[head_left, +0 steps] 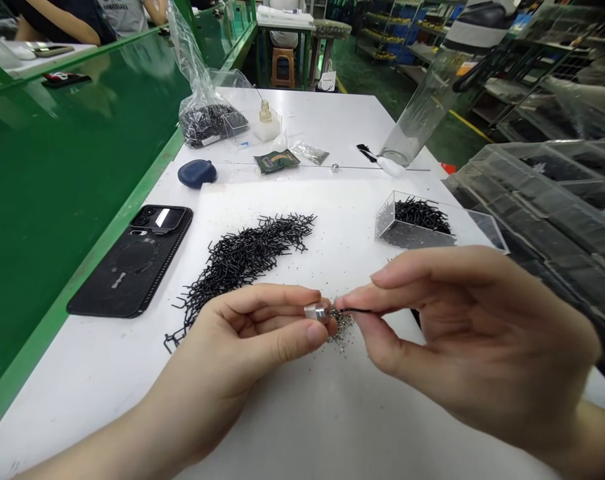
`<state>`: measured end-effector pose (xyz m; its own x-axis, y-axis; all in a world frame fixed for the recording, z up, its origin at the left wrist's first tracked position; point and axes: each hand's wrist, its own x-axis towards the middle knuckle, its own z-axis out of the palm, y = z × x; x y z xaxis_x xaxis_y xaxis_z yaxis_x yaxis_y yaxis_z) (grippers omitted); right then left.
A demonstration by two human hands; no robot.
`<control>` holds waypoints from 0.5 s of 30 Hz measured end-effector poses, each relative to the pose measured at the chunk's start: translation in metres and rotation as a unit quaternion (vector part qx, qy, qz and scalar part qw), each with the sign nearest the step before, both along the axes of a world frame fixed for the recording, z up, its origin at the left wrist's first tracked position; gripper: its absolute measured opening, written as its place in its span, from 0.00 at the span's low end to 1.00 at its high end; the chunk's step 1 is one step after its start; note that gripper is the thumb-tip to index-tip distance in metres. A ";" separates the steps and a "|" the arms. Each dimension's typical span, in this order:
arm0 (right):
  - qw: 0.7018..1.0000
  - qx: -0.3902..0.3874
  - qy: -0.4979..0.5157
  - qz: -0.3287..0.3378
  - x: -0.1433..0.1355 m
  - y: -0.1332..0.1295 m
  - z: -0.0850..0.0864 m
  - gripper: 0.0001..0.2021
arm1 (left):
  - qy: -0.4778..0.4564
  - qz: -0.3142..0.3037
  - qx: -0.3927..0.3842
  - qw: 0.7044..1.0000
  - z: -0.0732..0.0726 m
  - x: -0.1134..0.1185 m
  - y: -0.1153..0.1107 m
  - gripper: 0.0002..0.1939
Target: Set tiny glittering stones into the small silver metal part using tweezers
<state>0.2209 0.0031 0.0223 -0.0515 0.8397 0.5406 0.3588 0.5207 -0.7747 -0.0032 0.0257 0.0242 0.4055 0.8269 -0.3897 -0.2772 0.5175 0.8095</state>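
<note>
White tabletop (332, 420) below; metal cylinder (314, 312) pinched between left fingers (297, 337), black wire (357, 311) between right fingers (382, 340).

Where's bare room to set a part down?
Far end of the table, bordered by small bottle, clear packet and drinking bottle. Also between black pile and clear box, bar specks. Crowded: around left hand and right hand, by metal bits; far left, at the bag.

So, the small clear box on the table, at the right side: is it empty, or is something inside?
Not empty: the clear box holds a heap of black pieces, visible inside its transparent walls.
</note>
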 end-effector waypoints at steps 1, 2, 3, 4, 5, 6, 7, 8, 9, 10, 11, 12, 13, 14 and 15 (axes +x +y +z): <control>1.000 0.005 -0.009 0.005 0.000 -0.001 0.000 0.23 | 0.003 -0.003 0.000 1.000 0.000 0.000 0.000 0.10; 1.000 0.007 -0.016 0.008 0.000 -0.002 0.000 0.23 | 0.006 -0.006 0.001 1.000 -0.001 0.000 0.000 0.10; 1.000 0.010 -0.022 0.009 0.000 -0.003 -0.001 0.23 | 0.011 -0.009 0.003 1.000 -0.001 -0.001 0.000 0.10; 1.000 0.014 -0.027 0.007 0.000 -0.003 -0.001 0.23 | 0.015 -0.011 0.004 1.000 -0.002 -0.001 0.000 0.10; 0.999 0.019 -0.029 0.004 0.001 -0.003 -0.001 0.23 | 0.021 -0.012 0.003 1.000 -0.002 -0.001 0.001 0.09; 0.999 0.023 -0.030 0.002 0.001 -0.003 -0.001 0.23 | 0.026 -0.011 0.003 1.000 -0.002 -0.001 0.000 0.09; 0.999 0.030 -0.031 0.002 0.001 -0.003 -0.001 0.23 | 0.031 -0.009 0.000 0.999 -0.002 -0.001 0.000 0.09; 0.999 0.040 -0.034 0.004 0.001 -0.002 -0.001 0.23 | 0.036 -0.008 -0.005 0.999 -0.002 -0.001 0.000 0.10; 0.998 0.050 -0.041 0.006 0.001 -0.002 -0.001 0.24 | 0.038 -0.007 -0.010 0.999 -0.002 -0.001 0.000 0.11; 0.997 0.060 -0.048 0.007 0.001 -0.001 -0.001 0.24 | 0.041 -0.006 -0.014 0.999 -0.001 -0.002 -0.001 0.13; 0.996 0.068 -0.054 0.009 0.001 -0.001 -0.001 0.24 | 0.044 -0.006 -0.017 0.999 -0.001 -0.002 -0.001 0.14; 0.996 0.073 -0.058 0.009 0.001 0.000 -0.002 0.25 | 0.047 -0.006 -0.018 0.999 -0.001 -0.002 -0.002 0.15; 0.995 0.075 -0.059 0.009 0.001 0.000 -0.002 0.25 | 0.051 -0.005 -0.020 0.998 0.000 -0.002 -0.002 0.15; 0.996 0.073 -0.058 0.009 0.001 0.000 -0.002 0.24 | 0.055 -0.003 -0.021 0.998 0.000 -0.002 -0.002 0.16; 0.996 0.072 -0.056 0.009 0.001 0.000 -0.002 0.24 | 0.058 -0.001 -0.023 0.998 0.000 -0.001 -0.002 0.17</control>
<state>0.2217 0.0030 0.0205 -0.1322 0.7527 0.6449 0.4295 0.6299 -0.6471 -0.0047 0.0238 0.0237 0.3576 0.8060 -0.4718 -0.1810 0.5554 0.8117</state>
